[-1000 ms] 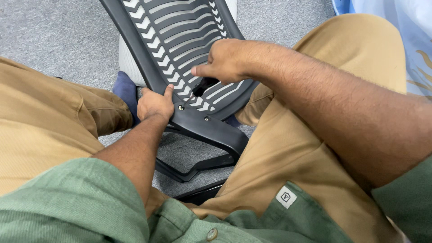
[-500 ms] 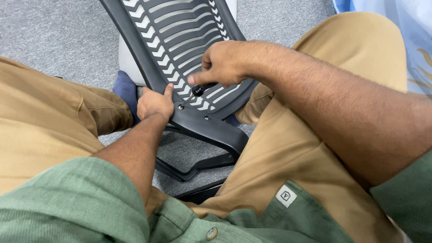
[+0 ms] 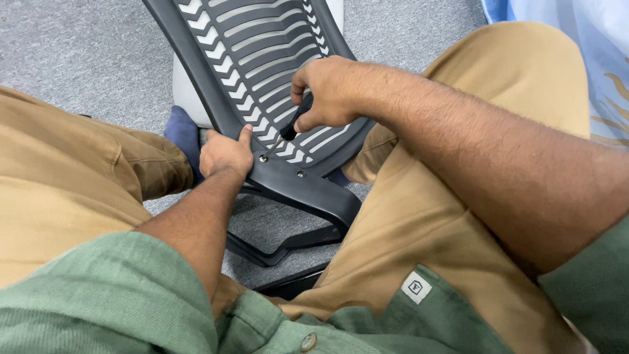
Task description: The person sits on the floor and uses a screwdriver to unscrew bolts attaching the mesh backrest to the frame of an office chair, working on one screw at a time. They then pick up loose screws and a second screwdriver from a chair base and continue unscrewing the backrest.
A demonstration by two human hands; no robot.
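A dark grey slotted plastic chair back [image 3: 262, 46] leans between my knees, its lower bracket [image 3: 301, 190] towards me. My left hand [image 3: 225, 154] grips the back's lower left edge, thumb up on the front. My right hand [image 3: 327, 92] is closed around a black-handled screwdriver [image 3: 288, 131]. Its thin metal tip touches a screw [image 3: 263, 158] near the bottom edge of the back. A second screw [image 3: 301, 174] sits just to the right on the bracket.
Grey carpet [image 3: 72, 52] covers the floor. My tan trouser legs [image 3: 59, 177] flank the chair back on both sides. A dark blue sock [image 3: 183, 134] shows behind my left hand. A pale blue patterned cloth [image 3: 576, 39] lies at the top right.
My right hand has lifted slightly and tilted, exposing the screwdriver shaft with its tip now on the left screw. My left hand stays on the edge.
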